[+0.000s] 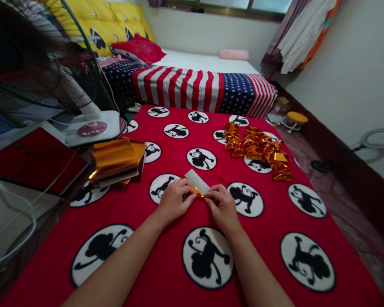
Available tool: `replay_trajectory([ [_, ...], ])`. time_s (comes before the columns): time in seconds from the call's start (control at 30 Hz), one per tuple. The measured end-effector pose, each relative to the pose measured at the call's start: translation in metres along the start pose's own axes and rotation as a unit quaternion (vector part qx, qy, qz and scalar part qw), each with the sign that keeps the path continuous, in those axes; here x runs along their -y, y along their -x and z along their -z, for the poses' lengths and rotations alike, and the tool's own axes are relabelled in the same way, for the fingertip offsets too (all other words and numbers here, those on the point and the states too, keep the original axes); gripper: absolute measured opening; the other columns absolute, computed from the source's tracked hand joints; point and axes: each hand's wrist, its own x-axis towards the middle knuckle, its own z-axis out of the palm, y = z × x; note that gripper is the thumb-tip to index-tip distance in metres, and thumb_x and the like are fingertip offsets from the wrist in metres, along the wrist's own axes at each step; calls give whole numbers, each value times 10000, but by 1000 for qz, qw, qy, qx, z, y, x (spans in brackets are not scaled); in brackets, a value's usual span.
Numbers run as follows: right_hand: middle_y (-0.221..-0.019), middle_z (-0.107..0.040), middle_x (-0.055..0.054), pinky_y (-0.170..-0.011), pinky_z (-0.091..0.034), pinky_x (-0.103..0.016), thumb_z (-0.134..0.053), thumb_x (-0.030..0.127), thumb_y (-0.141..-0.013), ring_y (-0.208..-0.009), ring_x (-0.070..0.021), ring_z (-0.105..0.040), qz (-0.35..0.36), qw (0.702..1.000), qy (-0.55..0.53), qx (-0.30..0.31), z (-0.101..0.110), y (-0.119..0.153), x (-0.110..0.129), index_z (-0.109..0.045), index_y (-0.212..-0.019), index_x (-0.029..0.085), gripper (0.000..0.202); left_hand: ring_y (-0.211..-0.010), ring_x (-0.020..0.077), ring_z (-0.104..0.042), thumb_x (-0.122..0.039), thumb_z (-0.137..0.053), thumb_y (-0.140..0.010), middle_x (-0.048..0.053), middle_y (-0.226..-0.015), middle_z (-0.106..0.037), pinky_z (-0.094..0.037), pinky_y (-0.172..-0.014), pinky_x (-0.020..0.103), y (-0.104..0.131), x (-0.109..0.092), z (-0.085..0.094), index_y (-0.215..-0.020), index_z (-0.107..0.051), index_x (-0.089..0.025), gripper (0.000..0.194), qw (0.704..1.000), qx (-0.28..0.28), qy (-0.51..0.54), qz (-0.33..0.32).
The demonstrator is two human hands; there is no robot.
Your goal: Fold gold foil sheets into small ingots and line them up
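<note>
A small sheet of gold foil paper [196,181], white on its upturned side, lies on the red cloth in front of me. Its near edge is folded over and shows shiny gold. My left hand [178,198] pinches that folded edge on the left. On the right, the fingers of my right hand [222,205] close on the same edge, the two hands' fingertips nearly meeting. To the left rests a stack of gold foil sheets [115,160]. Several folded gold foil pieces [256,147] lie in rows at the far right.
The red cloth [192,217] with monkey prints covers the table. An electric fan [92,125] stands at the left beside a dark red panel [35,155]. Behind the table is a bed with a flag-patterned cover [185,87]. A yellow-topped stool [297,118] stands on the floor at right.
</note>
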Motion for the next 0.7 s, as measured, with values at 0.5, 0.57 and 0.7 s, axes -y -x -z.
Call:
replay_trajectory([
  [0.5, -889, -569, -36, -706, -456, -281, -585, 94, -806, -796, -166, -572, -14, 1000, 20, 2, -1, -2, 6, -628, -755, 195, 120, -846, 178, -573, -142, -595, -821, 34, -872, -625, -463, -807, 338, -1, -4, -6, -717, -630, -187, 118, 999, -15, -31, 30],
  [0.57, -902, -567, -36, -712, -458, -283, -588, 83, -795, -805, -168, -572, -15, 1000, 15, 3, -1, -2, 6, -623, -756, 195, 124, -848, 179, -570, -140, -592, -819, 36, -871, -620, -463, -806, 339, -1, -5, -6, -701, -614, -184, 128, 998, -18, -42, 35],
  [0.7, -911, -556, -35, -701, -462, -283, -590, 70, -781, -804, -167, -570, -24, 1000, 0, 3, -1, -2, 5, -622, -762, 194, 129, -860, 185, -567, -139, -582, -821, 40, -875, -612, -461, -810, 342, -1, -6, -7, -677, -591, -183, 150, 997, -22, -60, 43],
])
